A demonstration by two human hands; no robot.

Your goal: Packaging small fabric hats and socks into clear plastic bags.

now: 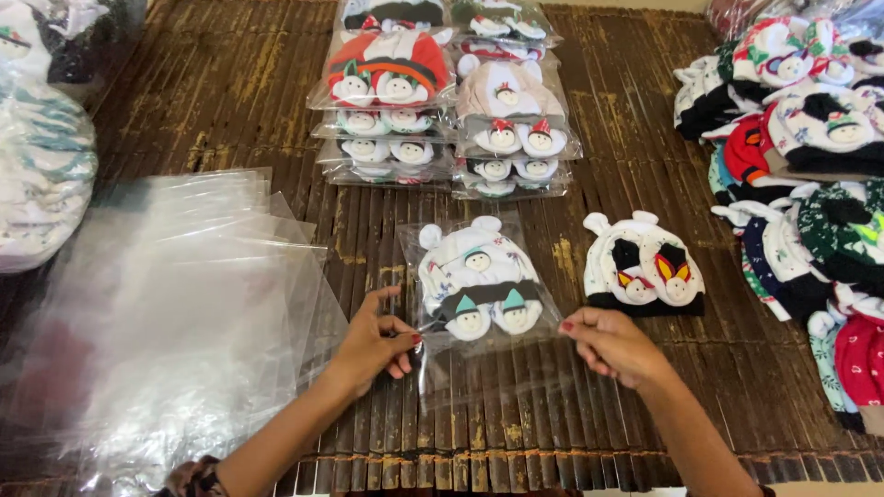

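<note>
The head camera looks down on a brown slatted mat (pixel 230 83).

Some of the work is done. Far above the fingers lie two rows of packed hats (pixel 451 101), each one already in its own shiny bag. Some is left. Off past the right hand's side sits a big heap of loose hats (pixel 801 156) with no bags on them. One bare white hat (pixel 643 267) with two little snowman faces waits just above the right hand. Beside the left hand's outer side lies a pile of empty clear bags (pixel 175 313). So many hats are packed and many are not, I think.

Now the fingers. The left hand (pixel 368 345) has its fingers pinched close together on the left edge of a clear bag (pixel 479 299). The right hand (pixel 612 345) has its fingers curled in tight and pinches the right edge of the same bag. Neither hand is spread wide.

Inside the bag is a white hat with snowmen (pixel 477 285). It sits between the two hands and a bit above the fingertips. The open end of the bag hangs below the fingers, toward the person. It is hard to see if that end is folded or stuck down, as the plastic is so clear.
</note>
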